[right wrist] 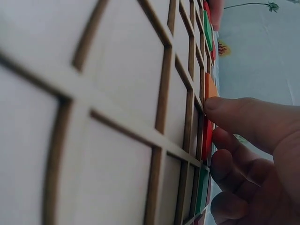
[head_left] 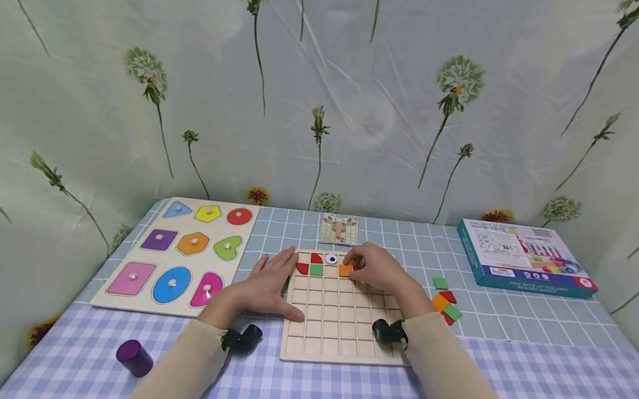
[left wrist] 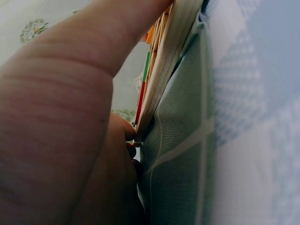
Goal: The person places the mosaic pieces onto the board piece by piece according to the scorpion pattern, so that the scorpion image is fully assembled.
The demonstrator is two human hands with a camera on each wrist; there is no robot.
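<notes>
A wooden grid board (head_left: 334, 321) lies flat on the table. My left hand (head_left: 269, 286) rests along its left edge, fingers spread and thumb reaching over the rim. At the board's far rows, my right hand (head_left: 379, 272) pinches an orange square tile (head_left: 344, 271) at the grid; its thumb touches that tile in the right wrist view. A red tile (right wrist: 206, 140) and a green tile (right wrist: 201, 187) sit by the curled fingers there. Farther left on the board are red curved tiles (head_left: 302, 268), a green square tile (head_left: 316, 270) and an eye tile (head_left: 331, 259).
Behind the board lies a pattern card (head_left: 339, 230). Loose red, orange and green tiles (head_left: 440, 303) lie to its right, with a boxed set (head_left: 527, 260) beyond. On the left are a knobbed shape puzzle (head_left: 172, 278) and a purple cylinder (head_left: 134, 358).
</notes>
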